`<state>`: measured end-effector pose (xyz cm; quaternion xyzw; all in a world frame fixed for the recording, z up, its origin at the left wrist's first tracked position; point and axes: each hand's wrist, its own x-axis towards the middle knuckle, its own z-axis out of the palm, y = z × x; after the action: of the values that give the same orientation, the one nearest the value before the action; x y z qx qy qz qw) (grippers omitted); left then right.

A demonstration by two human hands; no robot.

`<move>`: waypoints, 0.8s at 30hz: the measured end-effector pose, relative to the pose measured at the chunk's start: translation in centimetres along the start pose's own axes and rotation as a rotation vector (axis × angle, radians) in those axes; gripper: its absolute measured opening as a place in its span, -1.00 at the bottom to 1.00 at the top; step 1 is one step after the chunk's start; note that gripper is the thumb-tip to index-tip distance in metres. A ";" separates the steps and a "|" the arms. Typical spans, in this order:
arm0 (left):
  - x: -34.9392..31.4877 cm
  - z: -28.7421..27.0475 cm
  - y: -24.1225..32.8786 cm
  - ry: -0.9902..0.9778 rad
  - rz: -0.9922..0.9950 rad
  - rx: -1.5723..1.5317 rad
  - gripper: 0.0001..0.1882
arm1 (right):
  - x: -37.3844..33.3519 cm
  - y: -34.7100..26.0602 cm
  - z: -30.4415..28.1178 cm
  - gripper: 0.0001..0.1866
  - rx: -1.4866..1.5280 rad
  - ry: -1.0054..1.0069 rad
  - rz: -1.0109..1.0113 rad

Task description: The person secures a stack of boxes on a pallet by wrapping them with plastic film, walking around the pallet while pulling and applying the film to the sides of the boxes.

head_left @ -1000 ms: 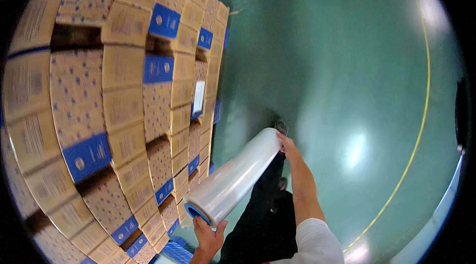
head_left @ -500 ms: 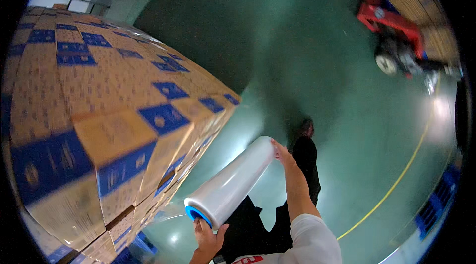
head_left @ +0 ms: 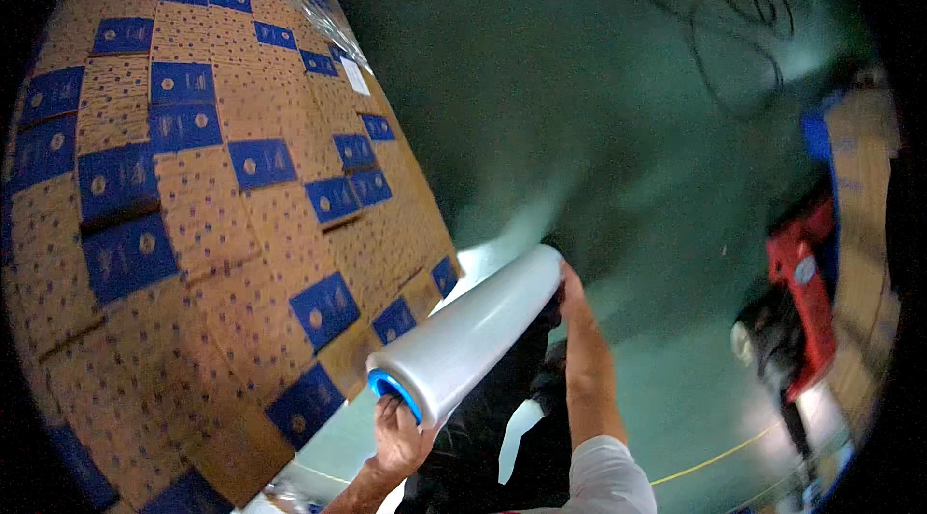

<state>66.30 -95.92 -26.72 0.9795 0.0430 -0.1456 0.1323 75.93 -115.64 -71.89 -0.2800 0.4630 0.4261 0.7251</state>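
Glossy green floor spreads ahead of the right hand and to its right, darkest farther ahead; well beyond the hand, to the right, a black cable lies in loose loops; well off to its right stands a red and black pallet truck, brown cartons just past it; nearer the body than the hand, a yellow line crosses the floor, where pale light glints.

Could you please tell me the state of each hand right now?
Left hand: holding the stretch-film roll, fingers inside its blue core.
Right hand: holding the roll's far end, fingers partly hidden.
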 end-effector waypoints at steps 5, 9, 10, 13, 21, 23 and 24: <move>7.2 -1.3 -1.9 0.054 -0.327 -0.079 -0.20 | 3.0 -8.9 7.6 -0.55 -0.411 0.192 0.070; 20.5 -6.0 -3.7 0.040 -0.637 -0.233 -0.26 | 9.0 -16.7 12.0 -0.42 -0.623 0.229 0.132; 22.6 -7.5 -4.1 0.085 -0.701 -0.201 -0.27 | 10.1 -16.4 15.3 -0.42 -0.638 0.288 0.158; 29.4 -10.9 -7.0 0.106 -0.995 -0.342 -0.30 | 12.8 -19.5 23.5 -0.46 -0.633 0.317 0.186; 44.3 -18.9 -13.2 0.002 -1.342 -0.412 -0.09 | 20.0 -35.7 47.9 -0.48 -0.878 0.200 0.166; 48.9 -23.0 -14.1 0.008 -1.424 -0.490 -0.08 | 21.2 -39.6 52.3 -0.47 -1.122 0.205 0.246; 51.5 -24.9 -14.8 0.098 -1.349 -0.516 -0.08 | 22.4 -41.5 55.0 -0.47 -1.143 0.202 0.255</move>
<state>120.46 -72.53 -22.65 0.6827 0.6769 -0.1365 0.2388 140.77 -83.54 -69.02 -0.6073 0.2567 0.6627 0.3550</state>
